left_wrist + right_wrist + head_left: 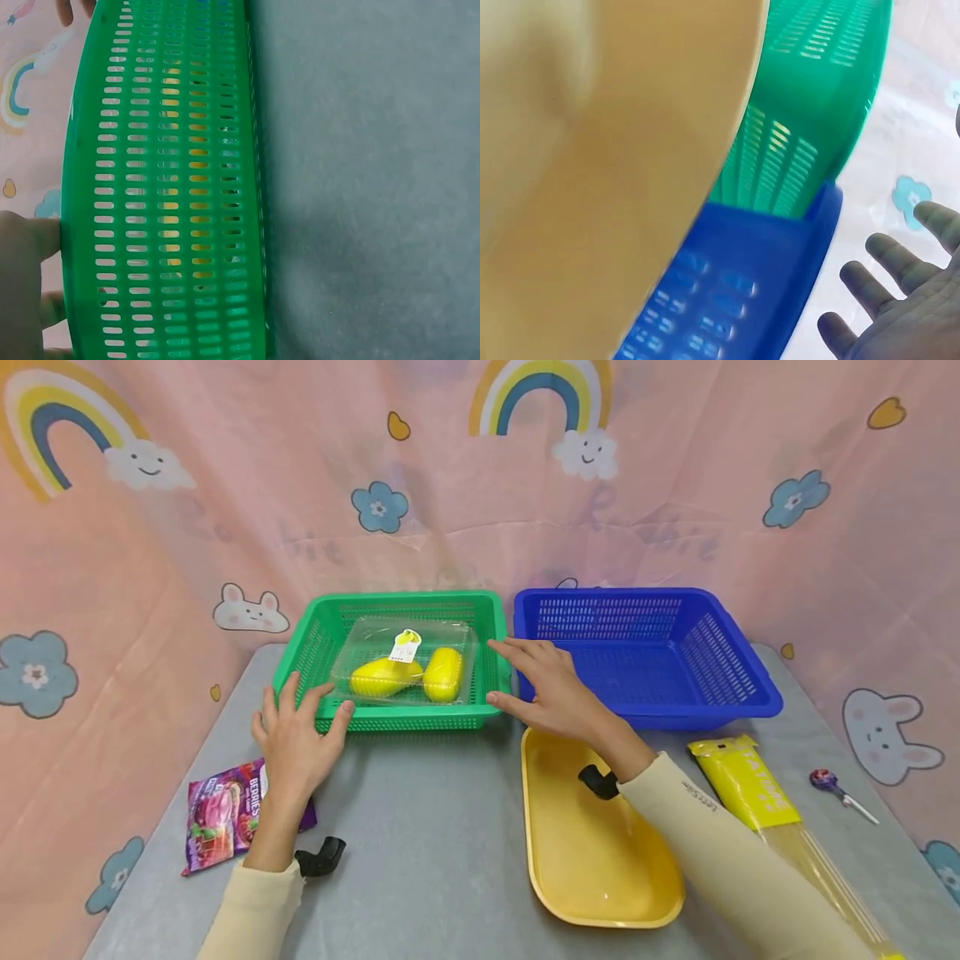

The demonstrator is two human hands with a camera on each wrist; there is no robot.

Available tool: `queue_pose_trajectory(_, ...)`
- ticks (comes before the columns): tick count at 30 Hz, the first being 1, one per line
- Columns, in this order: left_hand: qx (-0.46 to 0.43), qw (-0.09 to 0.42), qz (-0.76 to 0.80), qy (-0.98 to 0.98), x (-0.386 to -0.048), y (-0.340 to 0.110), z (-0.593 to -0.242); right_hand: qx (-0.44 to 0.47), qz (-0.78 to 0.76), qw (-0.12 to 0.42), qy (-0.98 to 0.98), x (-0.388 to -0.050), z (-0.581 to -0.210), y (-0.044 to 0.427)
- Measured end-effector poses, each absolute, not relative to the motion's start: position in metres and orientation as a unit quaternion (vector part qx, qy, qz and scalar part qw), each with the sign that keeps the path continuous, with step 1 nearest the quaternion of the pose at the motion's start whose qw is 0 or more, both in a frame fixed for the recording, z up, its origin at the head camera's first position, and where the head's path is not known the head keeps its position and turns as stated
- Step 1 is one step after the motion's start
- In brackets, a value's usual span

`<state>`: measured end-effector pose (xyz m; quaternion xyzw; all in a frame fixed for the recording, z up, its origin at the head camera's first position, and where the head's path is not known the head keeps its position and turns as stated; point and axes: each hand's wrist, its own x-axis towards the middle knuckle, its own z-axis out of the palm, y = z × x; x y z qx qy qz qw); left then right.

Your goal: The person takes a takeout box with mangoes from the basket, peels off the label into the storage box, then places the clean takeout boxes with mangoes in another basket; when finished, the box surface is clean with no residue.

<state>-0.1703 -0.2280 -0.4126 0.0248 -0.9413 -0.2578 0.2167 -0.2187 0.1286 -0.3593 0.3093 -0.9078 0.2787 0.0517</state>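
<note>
A clear plastic box [360, 647] lies in the green basket [408, 712], with two yellow fruits [444, 674] showing through it and a white label on top. My left hand [294, 739] is spread at the basket's front left corner. In the left wrist view, its fingers [51, 237] lie beside the green rim; whether they touch it I cannot tell. Between the green and blue baskets, my right hand [551, 685] reaches leftward, fingers extended and thumb apart, close to the green basket's right rim. The right wrist view shows those fingers spread with nothing in them.
A blue basket [648, 685] stands right of the green one. The yellow tray [600, 868] lies under my right forearm. A purple candy bag [225, 818] is at left; a yellow-topped clear packet [750, 785] and a lollipop [825, 781] are at right. A patterned curtain [450, 543] hangs behind.
</note>
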Motion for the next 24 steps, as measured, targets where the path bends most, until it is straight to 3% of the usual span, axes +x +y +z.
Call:
queue_pose_trajectory(11,0.039,0.248,-0.273,-0.929,-0.179,-0.242,-0.418,0.291,0.299,-0.005,-0.909,-0.247,-0.363,0.098)
queue_pose_trajectory(24,-0.019,0.308,-0.313,-0.898,-0.190,-0.256,-0.432,0.272,0.250,-0.026,-0.929,-0.270,-0.367,0.074)
